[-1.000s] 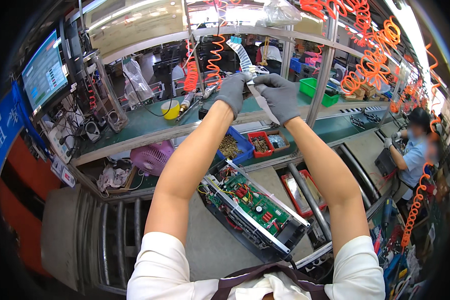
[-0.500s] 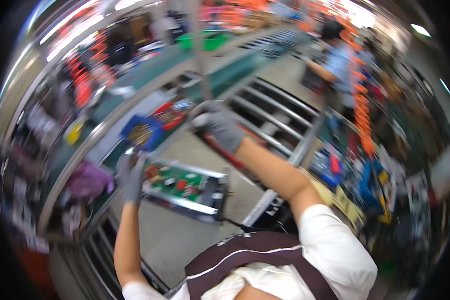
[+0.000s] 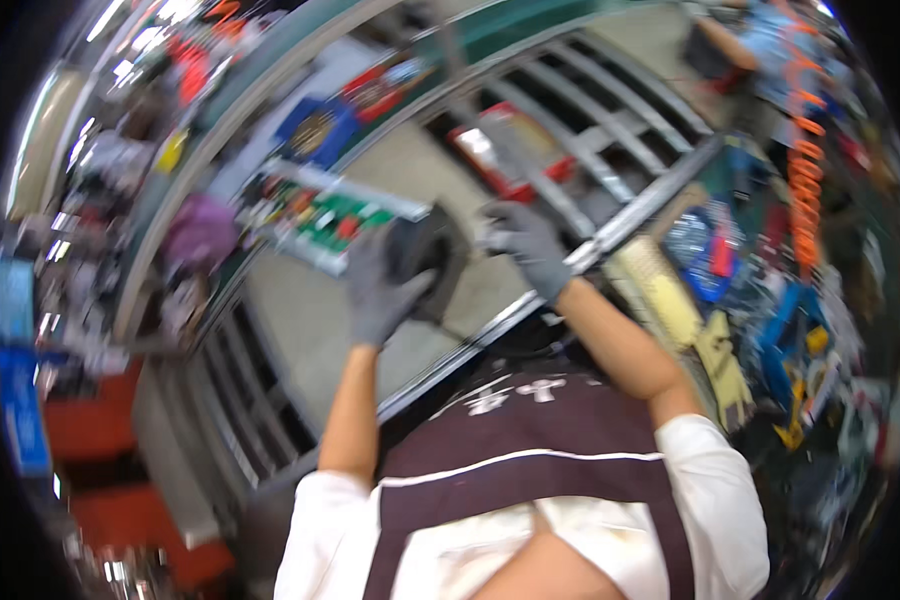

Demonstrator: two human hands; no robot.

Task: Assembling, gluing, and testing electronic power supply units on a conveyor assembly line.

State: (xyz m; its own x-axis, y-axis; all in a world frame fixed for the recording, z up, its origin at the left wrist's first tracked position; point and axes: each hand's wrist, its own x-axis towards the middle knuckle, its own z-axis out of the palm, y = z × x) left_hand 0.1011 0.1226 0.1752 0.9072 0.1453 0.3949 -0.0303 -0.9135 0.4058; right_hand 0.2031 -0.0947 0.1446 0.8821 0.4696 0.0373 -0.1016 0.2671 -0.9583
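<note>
The left hand (image 3: pixel 378 290), in a grey glove, is loosely open: its thumb stands well away from the palm and points toward the right, while the fingers reach up over the near side of the circuit unit (image 3: pixel 320 215), close to its black end (image 3: pixel 432 245). Blur smears the fingertips — whether they press on the unit or only pass above it I cannot tell, and nothing shows gripped in the palm. The right hand (image 3: pixel 532 250), gloved in the same grey, is half closed, with its fingers bent and pointing toward the left; it sits just beyond the black end, apart from the left hand, and whether something small is pinched in those fingers cannot be made out. The unit itself lies aslant on the grey work surface (image 3: pixel 300 310), its green board facing up between pale metal side rails, and a dark cable (image 3: pixel 452 332) runs from near the black end toward the person. Beyond the right hand, a red tray (image 3: pixel 518 190) sits by the metal rollers (image 3: pixel 595 120); past the far end of the unit stands a blue bin (image 3: pixel 340 143), with a purple thing (image 3: pixel 200 230) off to the left, too blurred to name surely. A dark apron (image 3: pixel 530 425) fills the near edge — and at the upper right, behind an orange coiled hose (image 3: pixel 806 190), a co-worker in light blue (image 3: pixel 770 55) is partly visible.
</note>
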